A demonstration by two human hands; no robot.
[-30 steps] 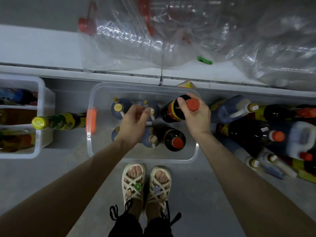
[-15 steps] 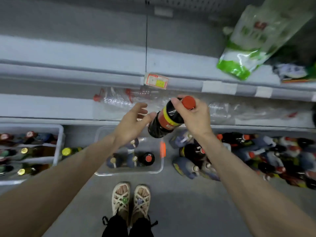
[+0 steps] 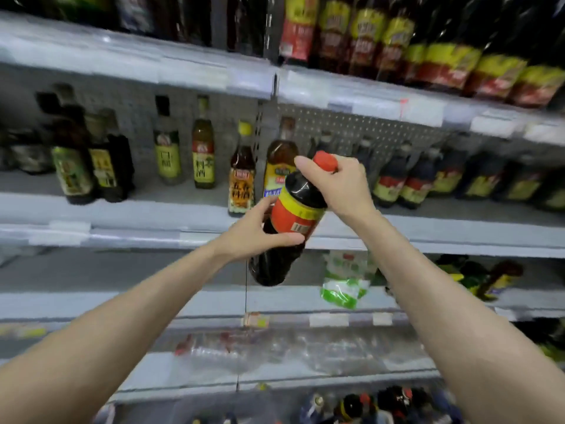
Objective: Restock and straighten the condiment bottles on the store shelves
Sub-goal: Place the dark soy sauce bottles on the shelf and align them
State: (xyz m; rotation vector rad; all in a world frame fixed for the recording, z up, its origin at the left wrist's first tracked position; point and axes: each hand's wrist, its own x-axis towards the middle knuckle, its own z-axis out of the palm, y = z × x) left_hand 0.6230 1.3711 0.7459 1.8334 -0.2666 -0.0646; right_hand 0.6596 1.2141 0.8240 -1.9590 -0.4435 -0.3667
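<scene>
A dark sauce bottle (image 3: 295,209) with a red cap and a red-and-yellow label hangs tilted in front of the middle shelf (image 3: 137,209). My right hand (image 3: 342,188) grips its neck just under the cap. My left hand (image 3: 256,232) holds its body from the left, thumb across the label's lower edge. Behind it on the middle shelf stand several bottles: an amber bottle with a yellow label (image 3: 278,166), a small brown one (image 3: 241,179), and dark bottles (image 3: 406,179) in a row to the right.
The top shelf (image 3: 367,93) carries a row of dark bottles with red and yellow labels. A green-and-white bag (image 3: 342,286) lies on the lower shelf. Clear empty plastic bottles (image 3: 260,347) lie on the shelf beneath. More bottles (image 3: 382,402) sit on the floor at bottom right.
The bottle rose from the floor bin to middle-shelf height. My left hand, free before, now holds its body. The view swung up from the floor to the shelves.
</scene>
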